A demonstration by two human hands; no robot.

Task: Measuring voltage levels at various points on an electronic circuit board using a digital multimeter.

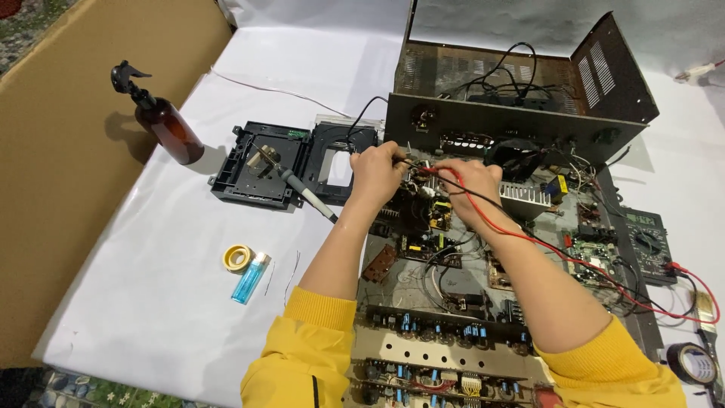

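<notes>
Left hand: the left hand is closed around a black probe, its tip pointing down at the circuit board.
Right hand: the right hand is closed around a red probe, its tip just beside the black one, over the same patch of board.
Leads: a red wire and a black wire run from the probes across the right forearm to the multimeter, which lies at the right edge of the chassis.
Unit under test: the metal case stands open, lid off, boards and wiring exposed.
Progress (judgement): opening up is done and probing is in hand; the meter reading is too small to tell; nothing looks put back together.
Set aside: a soldering iron rests on a black disc tray, untouched.
Table, left: tape roll, blue lighter, brown spray bottle.
Table, right: black tape near the edge.
</notes>
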